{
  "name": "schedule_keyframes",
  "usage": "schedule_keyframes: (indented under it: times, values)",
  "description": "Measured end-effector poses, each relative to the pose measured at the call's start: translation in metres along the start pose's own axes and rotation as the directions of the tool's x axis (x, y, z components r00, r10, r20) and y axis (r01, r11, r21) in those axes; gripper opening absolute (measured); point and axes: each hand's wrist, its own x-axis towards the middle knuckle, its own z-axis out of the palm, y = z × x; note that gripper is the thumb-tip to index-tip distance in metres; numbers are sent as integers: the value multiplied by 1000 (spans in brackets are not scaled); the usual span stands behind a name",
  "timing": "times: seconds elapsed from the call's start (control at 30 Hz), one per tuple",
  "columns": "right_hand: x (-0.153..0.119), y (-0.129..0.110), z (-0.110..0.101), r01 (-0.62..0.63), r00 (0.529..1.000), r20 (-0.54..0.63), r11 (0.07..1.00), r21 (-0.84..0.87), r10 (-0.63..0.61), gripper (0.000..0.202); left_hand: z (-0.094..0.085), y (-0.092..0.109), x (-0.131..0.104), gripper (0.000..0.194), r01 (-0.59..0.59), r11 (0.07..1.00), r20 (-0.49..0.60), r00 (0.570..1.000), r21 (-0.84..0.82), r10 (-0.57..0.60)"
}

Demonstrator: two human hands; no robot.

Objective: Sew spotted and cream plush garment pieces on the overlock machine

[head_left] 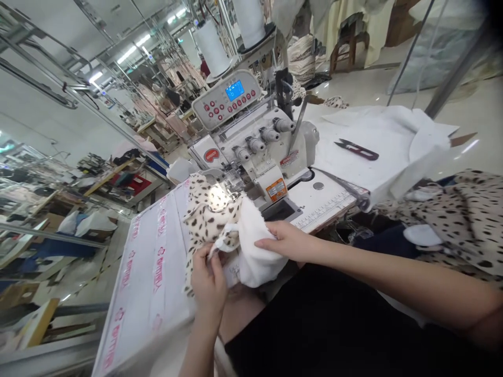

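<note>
1. Pinching the near edge of the spotted fabric piece (206, 212) between thumb and fingers, left hand (208, 280) closed on it just in front of the overlock machine (255, 152).
2. Pressing down flat on the white fleece layer (255, 246), right hand (288, 241) open with fingers stretched, gripping nothing, only holding the layer against the table (145, 272).
3. Lying bunched right at the presser foot (231, 186) under the machine lamp, spotted piece partly on the table, partly hanging off the near edge toward the lap.
4. Risking a shifted seam: two layers held in different ways, one pinched and one merely pressed, so likely to slide apart and leave an uneven or missed edge.
5. Risking a caught fold: bunched cloth beside the foot likely to be dragged under and stitched or trimmed into the seam.
6. Risking fingers: both hands sitting close to the needle and knife area, left fingertips nearest the feed line; exact gap hard to judge under the glare.
7. Risking drag: hanging weight of the piece off the table edge likely to pull the seam off line.
8. Lying well apart to the right on white cloth (377, 136), thread snips (357, 150) out of quick reach; more spotted fabric (467, 220) piled at far right.
</note>
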Motion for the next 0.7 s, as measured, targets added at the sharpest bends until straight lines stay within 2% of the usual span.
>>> schedule_keyframes:
  times: [0.1, 0.17, 0.23, 0.3, 0.37, 0.43, 0.47, 0.5, 0.53, 0.6, 0.63, 0.7]
  values:
    - [-1, -3, 6, 14, 999, 33, 994, 111, -18, 22, -18, 12, 8, 19, 62, 997, -8, 998, -38, -63]
    - [4, -6, 19, 13, 999, 30, 992, 127, -17, 26, -32, 22, 16, 25, -26, 999, 68, 997, -21, 28]
    - [13, -8, 38, 55, 998, 12, 986, 157, -57, 26, -42, 33, 28, 30, -210, 976, 158, 967, 52, 199]
    - [22, -7, 59, 151, 989, -33, 963, 222, -147, 23, -50, 44, 41, 24, -422, 894, 214, 897, 148, 388]
    - [26, -3, 74, 210, 978, -70, 941, 267, -199, 19, -55, 55, 52, 18, -608, 761, 263, 790, 225, 554]
    - [22, 4, 78, 185, 982, -81, 944, 272, -169, 15, -56, 64, 59, 17, -720, 642, 300, 693, 263, 655]
    - [17, 8, 76, 156, 987, -80, 951, 268, -140, 15, -55, 68, 61, 16, -745, 615, 293, 667, 260, 685]
    - [11, 12, 72, 130, 990, -79, 956, 263, -113, 16, -52, 72, 61, 15, -747, 617, 270, 664, 246, 697]
    - [5, 16, 66, 112, 992, -80, 961, 254, -94, 17, -49, 75, 60, 15, -729, 641, 236, 684, 240, 690]
    - [-5, 21, 55, 104, 993, -80, 968, 229, -88, 20, -39, 78, 53, 23, -654, 705, 179, 755, 274, 631]
    - [-9, 23, 50, 111, 992, -78, 971, 213, -96, 21, -34, 79, 49, 29, -615, 726, 177, 787, 308, 591]
    - [-15, 23, 43, 127, 990, -83, 976, 175, -114, 23, -25, 79, 40, 33, -578, 728, 215, 815, 369, 538]
